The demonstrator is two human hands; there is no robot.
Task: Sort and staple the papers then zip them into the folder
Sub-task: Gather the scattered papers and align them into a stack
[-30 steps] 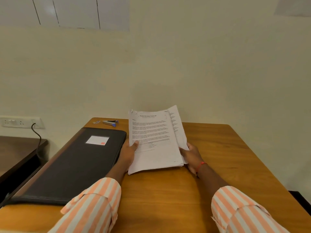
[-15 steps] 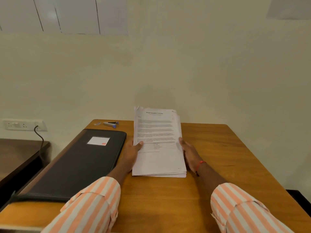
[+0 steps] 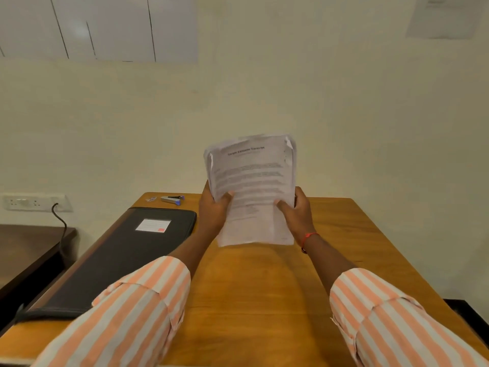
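The left hand point(image 3: 213, 210) grips the left edge of the stack of papers point(image 3: 251, 181), with the thumb on the front sheet and the other fingers behind it, where they cannot be seen. The right hand point(image 3: 297, 214) holds the right edge in the same manner, thumb in front and fingers curled around the side. A thin red thread point(image 3: 308, 237) goes around the right wrist. Both arms wear sleeves point(image 3: 132, 313) with orange and white stripes, rolled up below the elbow. The papers stand nearly upright between the two hands, above the middle of the wooden table point(image 3: 264, 300). The printed front page faces the camera and the text is blurred, and the upper corners are bent and not even. I cannot tell if the lower edge of the stack touches the table. To the left of the hands, a black folder point(image 3: 119, 260) lies flat along the left side of the table, closed, with a white label point(image 3: 153, 225) on its cover. Behind the folder, near the far left corner of the table, lies a small stapler point(image 3: 173, 200) with blue parts, and just beside it a small pale item point(image 3: 151, 199) that is too small to name. On the wall at the left is a white socket point(image 3: 34, 202) with a dark cable point(image 3: 62, 229) hanging from it over a dark side table point(image 3: 26, 250).
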